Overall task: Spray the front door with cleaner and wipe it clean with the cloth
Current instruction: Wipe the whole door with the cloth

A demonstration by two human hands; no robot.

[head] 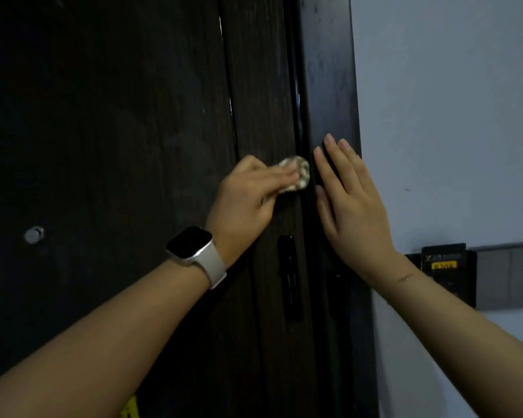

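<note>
The dark wood-grain front door [118, 131] fills the left and middle of the view. My left hand [248, 194], with a white watch on its wrist, presses a small bunched pale cloth [298, 173] against the door near its right edge. My fingers lie over the cloth and the thumb seems to be under it. My right hand [351, 200] lies flat with straight fingers on the dark door frame [329, 86], right beside the cloth. No spray bottle is in view.
A dark lock plate [290, 276] sits on the door below my left hand. A round metal peephole fitting [34, 235] is at the left. On the pale wall [450, 116] to the right hang a black card holder [444, 267] and a grey switch panel [507, 276].
</note>
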